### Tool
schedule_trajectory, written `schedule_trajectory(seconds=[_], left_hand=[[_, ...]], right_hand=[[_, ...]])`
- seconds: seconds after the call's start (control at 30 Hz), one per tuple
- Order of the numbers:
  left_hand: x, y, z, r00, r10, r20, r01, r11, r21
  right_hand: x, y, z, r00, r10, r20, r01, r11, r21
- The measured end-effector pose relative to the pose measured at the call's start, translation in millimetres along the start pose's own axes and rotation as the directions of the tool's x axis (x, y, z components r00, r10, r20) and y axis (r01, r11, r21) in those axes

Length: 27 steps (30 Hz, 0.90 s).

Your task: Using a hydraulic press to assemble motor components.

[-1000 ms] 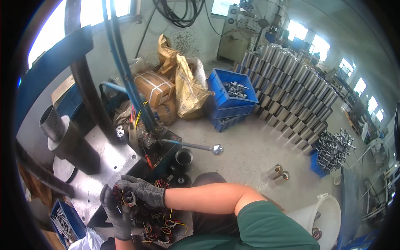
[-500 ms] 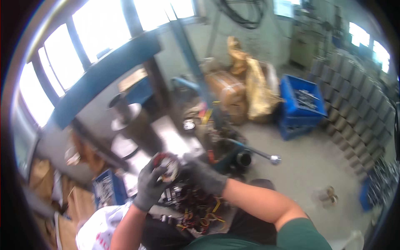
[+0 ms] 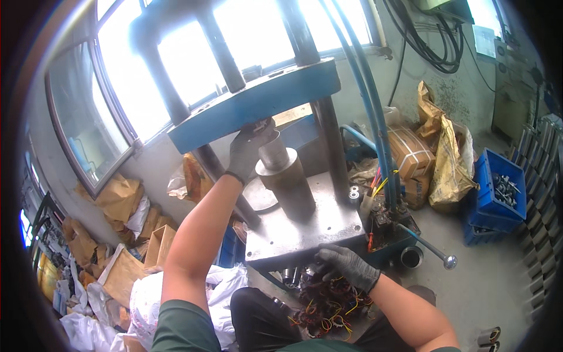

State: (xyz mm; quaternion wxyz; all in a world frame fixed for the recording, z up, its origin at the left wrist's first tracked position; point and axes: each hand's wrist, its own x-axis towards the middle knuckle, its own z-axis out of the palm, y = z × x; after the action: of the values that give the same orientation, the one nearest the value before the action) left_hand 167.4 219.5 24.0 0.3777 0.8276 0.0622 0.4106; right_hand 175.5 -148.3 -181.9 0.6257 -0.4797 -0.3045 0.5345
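My left hand point(image 3: 244, 150), in a dark grey glove, reaches up beneath the blue press plate point(image 3: 258, 105). Its fingers curl around something at the top of a steel cylinder point(image 3: 274, 154); what they hold is mostly hidden. That cylinder rises from a wider steel sleeve point(image 3: 287, 185) standing on the metal press table point(image 3: 305, 232). At the table's front edge is my gloved right hand point(image 3: 349, 267), fingers apart and loosely bent, with nothing visible in it. Below it, between my legs, lies a pile of dark wound motor parts with red and yellow wires point(image 3: 334, 305).
Steel columns point(image 3: 329, 146) flank the press. A lever with a ball end point(image 3: 450, 261) sticks out at the right. Beyond stand a blue crate of metal parts point(image 3: 498, 188), a strapped carton point(image 3: 410, 149) and stacked metal cylinders point(image 3: 536, 234). White bags point(image 3: 152, 299) lie at the left.
My left hand has moved up from my lap to the steel cylinder's top, away from my right hand. The red-and-white wound ring it held no longer shows clearly. The view has swung left.
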Motion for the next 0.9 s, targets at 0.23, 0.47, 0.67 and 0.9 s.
schedule_trajectory(seconds=[0.23, 0.47, 0.67, 0.9], left_hand=[[20.7, 10.7, -17.0, 0.947, -0.320, 0.028, 0.270, 0.839, 0.473], [8.3, 18.2, -13.6, 0.976, -0.177, 0.130, 0.126, 0.935, 0.332], [14.3, 4.8, -17.9, 0.943, -0.308, 0.125, 0.270, 0.929, 0.254], [11.7, -3.2, -24.1, 0.932, -0.308, 0.191, 0.286, 0.949, 0.131]], right_hand=[[13.8, 33.1, -8.1, 0.963, -0.150, 0.223, 0.235, 0.873, -0.426], [15.0, 39.1, -9.2, 0.958, -0.055, 0.282, 0.239, 0.699, -0.674], [9.7, 27.2, -1.1, 0.958, -0.014, 0.285, 0.242, 0.571, -0.784], [9.0, 17.6, 3.4, 0.944, 0.161, 0.289, 0.198, 0.426, -0.883]])
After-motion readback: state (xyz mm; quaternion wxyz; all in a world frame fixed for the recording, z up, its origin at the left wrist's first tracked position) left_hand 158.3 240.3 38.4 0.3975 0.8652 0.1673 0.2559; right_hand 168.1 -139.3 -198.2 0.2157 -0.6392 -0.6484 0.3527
